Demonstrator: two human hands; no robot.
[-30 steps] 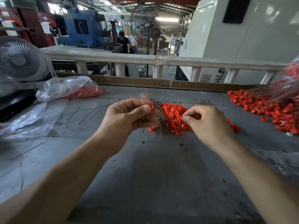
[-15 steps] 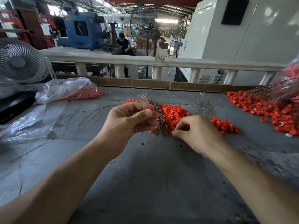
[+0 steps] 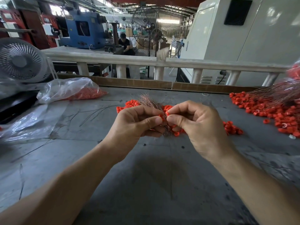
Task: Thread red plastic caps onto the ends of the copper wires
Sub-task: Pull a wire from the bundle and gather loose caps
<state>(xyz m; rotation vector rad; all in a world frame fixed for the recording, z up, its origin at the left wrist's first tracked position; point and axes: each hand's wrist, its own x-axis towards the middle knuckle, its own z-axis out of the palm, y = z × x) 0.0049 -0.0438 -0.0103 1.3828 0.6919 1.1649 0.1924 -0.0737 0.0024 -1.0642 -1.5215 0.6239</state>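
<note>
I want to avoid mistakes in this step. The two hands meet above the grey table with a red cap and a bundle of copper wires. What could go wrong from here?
1. The left hand grips a whole copper wire bundle; two strands might enter the cap.
2. The red cap, pinched by the right hand, is small and could slip into the loose cap pile below.

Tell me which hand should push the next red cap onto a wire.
Right. The right hand already pinches a red cap at its fingertips, next to the wires. The left hand grips the wire bundle and probably has to steady it.
</note>
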